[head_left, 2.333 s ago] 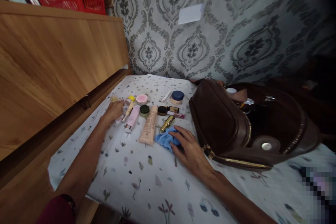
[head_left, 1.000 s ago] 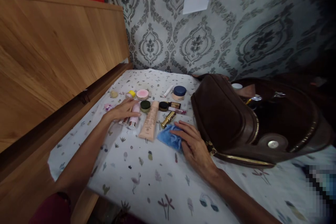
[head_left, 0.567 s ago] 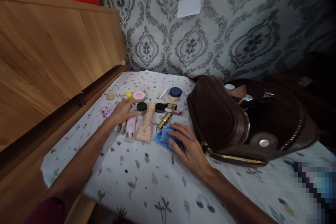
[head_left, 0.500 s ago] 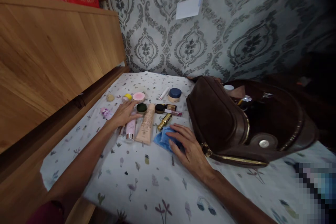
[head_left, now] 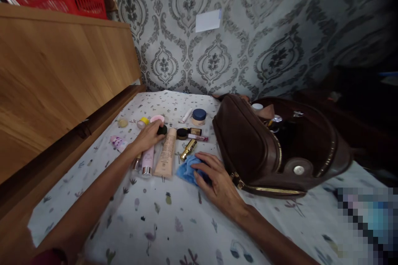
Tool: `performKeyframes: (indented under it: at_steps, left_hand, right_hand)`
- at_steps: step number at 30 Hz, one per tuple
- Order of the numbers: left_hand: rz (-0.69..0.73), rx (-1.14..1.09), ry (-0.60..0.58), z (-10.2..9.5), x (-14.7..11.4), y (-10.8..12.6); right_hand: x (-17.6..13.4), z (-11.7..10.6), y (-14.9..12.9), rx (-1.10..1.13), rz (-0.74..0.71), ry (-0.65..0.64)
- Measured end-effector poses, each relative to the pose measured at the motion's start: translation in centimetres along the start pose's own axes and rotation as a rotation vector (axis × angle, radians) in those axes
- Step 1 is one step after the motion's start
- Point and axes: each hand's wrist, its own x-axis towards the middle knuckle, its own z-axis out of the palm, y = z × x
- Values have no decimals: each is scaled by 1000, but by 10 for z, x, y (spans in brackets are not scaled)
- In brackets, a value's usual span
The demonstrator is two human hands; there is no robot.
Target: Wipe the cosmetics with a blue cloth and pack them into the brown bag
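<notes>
My left hand (head_left: 149, 136) reaches over the cosmetics, its finger and thumb closed around a small dark green round jar (head_left: 162, 130). Below that hand lie a pink tube with a silver cap (head_left: 147, 163) and a beige tube (head_left: 166, 155). My right hand (head_left: 214, 178) has its fingers curled over a crumpled blue cloth (head_left: 187, 169) on the table. Just beyond the cloth lies a gold lipstick (head_left: 188, 149). A small black jar (head_left: 182, 133) and a lip gloss tube (head_left: 198, 137) are close by. Behind my left hand is a pink round compact (head_left: 157, 119).
An open brown handbag (head_left: 245, 140) stands on the right, with items inside. At the back are a blue-lidded jar (head_left: 199, 116) and a white tube (head_left: 186, 115). A yellow-lidded jar (head_left: 143, 122) and purple tube (head_left: 118, 143) lie left, beside a wooden cabinet (head_left: 68, 58).
My left thumb and finger have come together on the dark green jar; before, they were spread around it. My right hand stays on the blue cloth. The whole view has shifted slightly.
</notes>
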Motion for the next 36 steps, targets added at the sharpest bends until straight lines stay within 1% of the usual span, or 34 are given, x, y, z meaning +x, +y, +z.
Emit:
performKeyframes:
  at_steps: [3, 5, 8, 10, 12, 13, 15, 18, 21, 24, 26, 29, 32, 34, 36]
  left_hand:
    - [8, 18, 26, 4, 7, -1]
    - [16, 27, 41, 2, 7, -1]
    - [25, 34, 102, -6, 1, 4]
    - [51, 30, 143, -13, -3, 14]
    - [122, 24, 219, -20, -8, 32]
    - [161, 14, 219, -24, -10, 46]
    - [241, 0, 206, -30, -14, 79]
    - [426, 3, 190, -35, -17, 137]
    - [661, 79, 193, -35, -12, 190]
    - [860, 199, 175, -28, 2, 228]
    - [922, 258, 141, -22, 16, 243]
    - [931, 282, 85, -16, 36, 255]
    - [934, 271, -7, -15, 47, 258]
    - [937, 256, -68, -16, 49, 258]
    - [934, 243, -101, -18, 46, 258]
  right_hand:
    - [1, 0, -1, 8, 8, -2]
    - [0, -1, -3, 15, 19, 0]
    - [-1, -3, -7, 29, 34, -6]
    - [-1, -4, -9, 40, 33, 4]
    - [-1, -4, -11, 52, 18, 26]
    - [-1, -5, -11, 57, 8, 39]
    - [-1, -5, -11, 68, -14, 47]
    - [-1, -3, -12, 67, -36, 36]
    - [-5, 3, -10, 9, -7, 6]
    - [-8, 8, -9, -15, 41, -29]
    - [-8, 8, -10, 1, 48, -42]
    - [-5, 4, -12, 1, 22, -52]
    - [-4, -2, -14, -30, 1, -73]
    - [-7, -4, -13, -56, -6, -99]
    - [-11, -1, -11, -78, -17, -119]
